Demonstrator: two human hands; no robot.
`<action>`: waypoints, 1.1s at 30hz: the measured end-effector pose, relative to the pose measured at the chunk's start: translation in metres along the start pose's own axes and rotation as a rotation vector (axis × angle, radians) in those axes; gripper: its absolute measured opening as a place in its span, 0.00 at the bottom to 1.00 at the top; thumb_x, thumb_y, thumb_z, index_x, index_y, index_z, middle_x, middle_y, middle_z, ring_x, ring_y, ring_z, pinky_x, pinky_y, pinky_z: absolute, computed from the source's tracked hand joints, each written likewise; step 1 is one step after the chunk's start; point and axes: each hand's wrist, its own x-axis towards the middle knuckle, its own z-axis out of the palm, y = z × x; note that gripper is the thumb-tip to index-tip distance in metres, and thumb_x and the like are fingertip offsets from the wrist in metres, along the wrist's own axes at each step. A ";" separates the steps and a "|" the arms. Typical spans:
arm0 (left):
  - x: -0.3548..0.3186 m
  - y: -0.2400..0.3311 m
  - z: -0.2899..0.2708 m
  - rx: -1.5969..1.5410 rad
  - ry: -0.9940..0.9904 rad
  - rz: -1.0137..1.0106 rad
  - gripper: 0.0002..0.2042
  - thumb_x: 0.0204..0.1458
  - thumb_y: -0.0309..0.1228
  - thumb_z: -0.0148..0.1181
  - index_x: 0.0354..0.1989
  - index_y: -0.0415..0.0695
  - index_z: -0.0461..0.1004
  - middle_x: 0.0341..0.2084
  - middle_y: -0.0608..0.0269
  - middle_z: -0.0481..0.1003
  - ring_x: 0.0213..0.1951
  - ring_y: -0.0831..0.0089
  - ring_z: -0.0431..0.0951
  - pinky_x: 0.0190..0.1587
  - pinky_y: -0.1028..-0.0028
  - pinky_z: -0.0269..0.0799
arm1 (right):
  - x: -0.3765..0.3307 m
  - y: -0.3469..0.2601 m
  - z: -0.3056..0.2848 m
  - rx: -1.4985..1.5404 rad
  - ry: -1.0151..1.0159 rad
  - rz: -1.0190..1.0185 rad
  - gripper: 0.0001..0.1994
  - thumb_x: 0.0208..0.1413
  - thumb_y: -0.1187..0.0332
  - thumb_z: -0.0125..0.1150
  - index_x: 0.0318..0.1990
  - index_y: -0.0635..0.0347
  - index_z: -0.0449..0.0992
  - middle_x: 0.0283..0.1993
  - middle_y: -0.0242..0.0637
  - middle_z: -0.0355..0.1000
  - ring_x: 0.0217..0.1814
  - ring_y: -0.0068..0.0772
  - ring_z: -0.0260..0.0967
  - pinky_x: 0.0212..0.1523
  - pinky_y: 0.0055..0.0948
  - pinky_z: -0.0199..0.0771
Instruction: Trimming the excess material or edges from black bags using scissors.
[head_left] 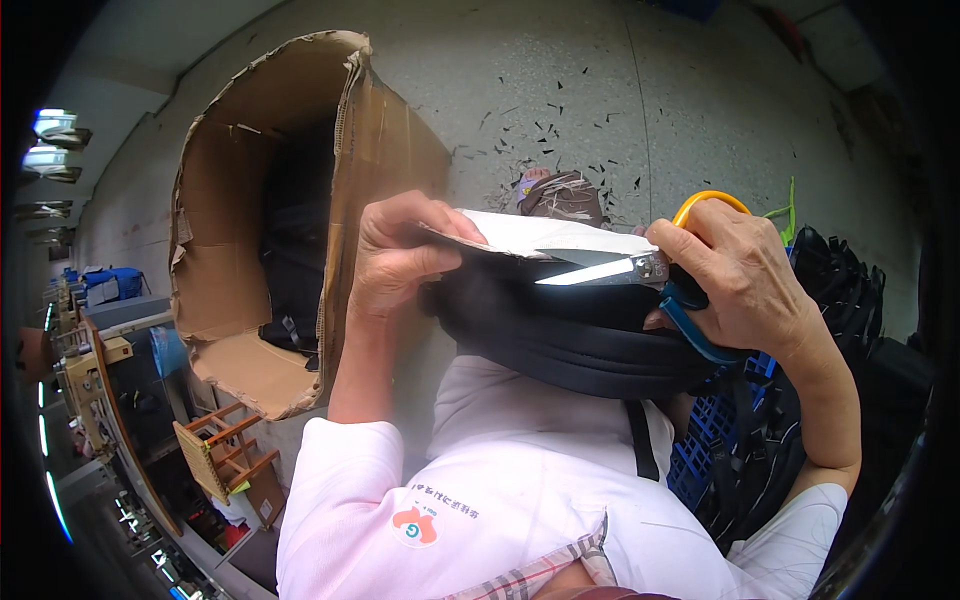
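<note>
A black padded fabric piece (575,340), perhaps part of a bag, lies across my lap. A white layer (510,232) runs along its far edge. My left hand (405,250) pinches the left end of that edge between thumb and fingers. In my right hand (745,265) is a pair of scissors (600,270) with a yellow and a teal handle loop. Its blades are apart and point left along the white edge, one bright blade lying in front of the black fabric. The edge between the blades is partly hidden.
A large cardboard box (395,130) with black items inside stands open at left. Small dark scraps (550,130) litter the floor ahead. A blue plastic crate (705,440) and piled black bags (840,290) are at right. A wooden stool (225,450) stands at lower left.
</note>
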 end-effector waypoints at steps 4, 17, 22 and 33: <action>0.000 -0.001 0.001 -0.010 -0.040 0.049 0.07 0.35 0.17 0.64 0.24 0.38 0.73 0.26 0.48 0.76 0.31 0.66 0.76 0.31 0.77 0.69 | 0.003 -0.004 -0.005 0.043 -0.046 0.038 0.28 0.31 0.48 0.69 0.37 0.56 0.71 0.24 0.37 0.63 0.28 0.35 0.65 0.27 0.32 0.66; -0.002 0.003 0.001 -0.028 -0.105 0.090 0.08 0.34 0.15 0.63 0.25 0.38 0.73 0.26 0.49 0.76 0.34 0.63 0.77 0.40 0.69 0.71 | 0.010 0.000 -0.008 -0.001 -0.042 -0.002 0.27 0.29 0.49 0.70 0.37 0.55 0.71 0.26 0.36 0.65 0.29 0.36 0.66 0.28 0.32 0.67; 0.000 0.002 0.003 -0.004 -0.099 0.097 0.08 0.35 0.16 0.63 0.25 0.37 0.73 0.26 0.49 0.76 0.33 0.64 0.77 0.39 0.71 0.72 | 0.014 0.000 0.002 0.010 -0.043 -0.060 0.27 0.31 0.48 0.69 0.36 0.55 0.70 0.24 0.36 0.66 0.28 0.35 0.66 0.28 0.31 0.67; 0.002 -0.004 0.003 0.021 -0.035 0.072 0.09 0.35 0.21 0.67 0.24 0.39 0.71 0.24 0.49 0.75 0.31 0.61 0.78 0.37 0.66 0.74 | 0.010 0.004 0.012 0.054 -0.061 -0.096 0.23 0.39 0.50 0.65 0.33 0.59 0.69 0.19 0.35 0.65 0.22 0.33 0.66 0.22 0.27 0.67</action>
